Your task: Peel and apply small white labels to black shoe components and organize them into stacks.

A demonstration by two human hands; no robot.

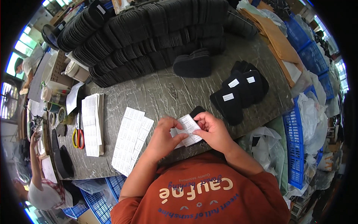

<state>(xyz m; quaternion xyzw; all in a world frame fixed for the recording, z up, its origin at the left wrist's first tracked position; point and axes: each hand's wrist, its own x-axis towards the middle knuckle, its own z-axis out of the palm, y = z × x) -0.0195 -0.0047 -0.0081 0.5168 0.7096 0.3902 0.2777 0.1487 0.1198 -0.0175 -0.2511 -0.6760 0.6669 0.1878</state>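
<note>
A small white sheet of printed labels is between my hands at the table's near edge. My left hand grips its left side, thumb pressed on top and fingers curled. My right hand pinches its right side with thumb and forefinger. Behind the sheet pokes out the rounded end of a black insole; the rest of it is hidden. To the right lie overlapping black insoles, several bearing a white label. More label sheets lie fanned out left of my hands.
Long rows of stacked black insoles line the table's far side, with a smaller pile in front. Scissors with red and yellow handles lie beside a thick label stack. Blue crates flank the right. Another person works at left.
</note>
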